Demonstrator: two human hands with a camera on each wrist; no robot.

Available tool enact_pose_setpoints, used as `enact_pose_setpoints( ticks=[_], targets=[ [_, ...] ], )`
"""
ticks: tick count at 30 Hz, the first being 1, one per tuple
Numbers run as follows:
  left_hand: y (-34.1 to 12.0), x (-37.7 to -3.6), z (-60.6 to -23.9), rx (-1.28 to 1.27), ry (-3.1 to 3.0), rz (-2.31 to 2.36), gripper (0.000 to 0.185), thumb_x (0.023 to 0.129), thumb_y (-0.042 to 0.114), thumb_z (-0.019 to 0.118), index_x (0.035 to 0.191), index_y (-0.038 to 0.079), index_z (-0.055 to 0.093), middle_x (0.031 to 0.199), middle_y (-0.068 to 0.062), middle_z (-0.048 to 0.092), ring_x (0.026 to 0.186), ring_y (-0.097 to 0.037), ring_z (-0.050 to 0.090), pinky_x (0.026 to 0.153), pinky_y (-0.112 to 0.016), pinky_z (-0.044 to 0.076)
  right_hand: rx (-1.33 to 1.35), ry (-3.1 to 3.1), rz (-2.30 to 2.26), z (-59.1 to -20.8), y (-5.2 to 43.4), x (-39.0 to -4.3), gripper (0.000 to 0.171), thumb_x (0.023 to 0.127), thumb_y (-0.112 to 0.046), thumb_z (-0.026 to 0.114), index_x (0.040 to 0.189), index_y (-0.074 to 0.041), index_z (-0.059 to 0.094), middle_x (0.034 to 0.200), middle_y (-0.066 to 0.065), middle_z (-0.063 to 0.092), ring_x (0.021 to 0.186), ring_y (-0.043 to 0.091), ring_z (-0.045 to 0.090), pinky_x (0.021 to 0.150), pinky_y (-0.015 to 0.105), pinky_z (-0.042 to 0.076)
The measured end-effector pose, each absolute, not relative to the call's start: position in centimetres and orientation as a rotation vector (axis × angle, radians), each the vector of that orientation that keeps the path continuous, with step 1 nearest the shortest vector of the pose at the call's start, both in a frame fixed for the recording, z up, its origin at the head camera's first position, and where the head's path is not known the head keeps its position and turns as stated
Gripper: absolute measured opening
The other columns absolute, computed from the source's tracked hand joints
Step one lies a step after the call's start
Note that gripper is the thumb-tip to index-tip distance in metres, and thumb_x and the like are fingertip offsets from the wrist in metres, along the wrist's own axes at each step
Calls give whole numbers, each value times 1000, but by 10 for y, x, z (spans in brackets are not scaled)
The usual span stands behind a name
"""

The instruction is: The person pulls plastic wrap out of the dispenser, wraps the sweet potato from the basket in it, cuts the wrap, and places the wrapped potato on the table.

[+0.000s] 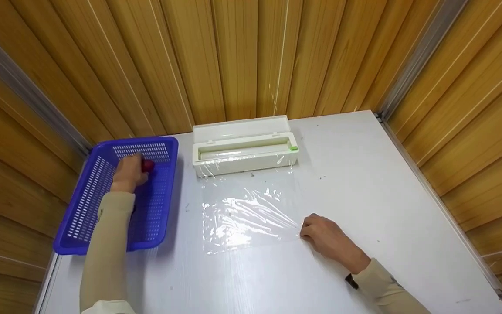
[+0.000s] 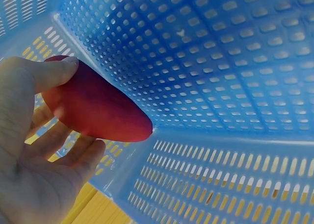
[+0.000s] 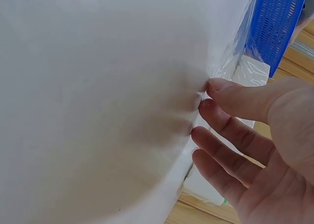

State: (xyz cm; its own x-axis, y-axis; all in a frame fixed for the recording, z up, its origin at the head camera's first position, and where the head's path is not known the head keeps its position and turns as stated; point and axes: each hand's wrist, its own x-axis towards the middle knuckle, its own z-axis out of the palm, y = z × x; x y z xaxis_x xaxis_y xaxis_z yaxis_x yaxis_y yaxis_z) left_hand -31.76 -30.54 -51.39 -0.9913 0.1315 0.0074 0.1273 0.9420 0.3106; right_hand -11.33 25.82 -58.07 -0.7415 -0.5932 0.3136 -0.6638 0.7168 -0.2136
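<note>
My left hand [image 1: 129,172] is inside the blue basket [image 1: 172,187] near its far end. It grips a smooth red oblong thing [image 2: 98,106] that tapers to a blunt point, thumb on top and fingers beneath. In the head view most of the red thing is hidden behind the hand. On the white table, my right hand [image 1: 329,240] pinches the near right corner of a sheet of clear plastic wrap [image 1: 251,213]. Creases in the wrap run toward those fingertips. The sheet comes out over the front of a white wrap dispenser [image 1: 246,163], whose lid stands raised.
A green slider [image 1: 293,148] sits at the dispenser's right end. Wood-patterned panels [image 1: 233,56] close off the back and both sides of the white table [image 1: 390,196]. The basket stands along the table's left edge, left of the dispenser.
</note>
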Motion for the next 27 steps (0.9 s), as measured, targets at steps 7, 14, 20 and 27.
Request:
enact_pose_setpoints(
  ticks=[7, 14, 20, 27],
  targets=[
    [-303, -317, -505, 155, 3000, 540, 43, 92, 4, 71, 126, -14, 53, 118, -40, 61, 104, -53, 61, 96, -69, 52, 1008, -2679, 398, -581, 258, -113, 14, 82, 1, 88, 81, -12, 83, 91, 0, 70, 82, 16, 65, 70, 29, 54],
    [-305, -311, -498, 130, 2971, 531, 46, 91, 8, 72, 127, -13, 53, 118, -38, 61, 102, -51, 61, 93, -68, 53, 969, -2700, 378, -577, 257, -114, 14, 84, -1, 87, 80, -13, 81, 83, -2, 65, 72, 14, 55, 64, 25, 47],
    [-306, -304, -491, 114, 2972, 509, 45, 91, 10, 73, 126, -12, 57, 116, -37, 63, 99, -49, 63, 91, -67, 54, 969, -2674, 375, -580, 258, -115, 14, 83, -2, 87, 79, -13, 80, 80, -2, 64, 69, 13, 52, 63, 25, 45],
    [-309, -292, -477, 154, 2999, 523, 42, 91, 11, 73, 123, -12, 57, 113, -36, 63, 96, -48, 63, 87, -66, 56, 990, -2611, 405, -583, 258, -113, 16, 81, -1, 89, 78, -13, 79, 79, -3, 63, 69, 12, 51, 63, 24, 45]
  ],
)
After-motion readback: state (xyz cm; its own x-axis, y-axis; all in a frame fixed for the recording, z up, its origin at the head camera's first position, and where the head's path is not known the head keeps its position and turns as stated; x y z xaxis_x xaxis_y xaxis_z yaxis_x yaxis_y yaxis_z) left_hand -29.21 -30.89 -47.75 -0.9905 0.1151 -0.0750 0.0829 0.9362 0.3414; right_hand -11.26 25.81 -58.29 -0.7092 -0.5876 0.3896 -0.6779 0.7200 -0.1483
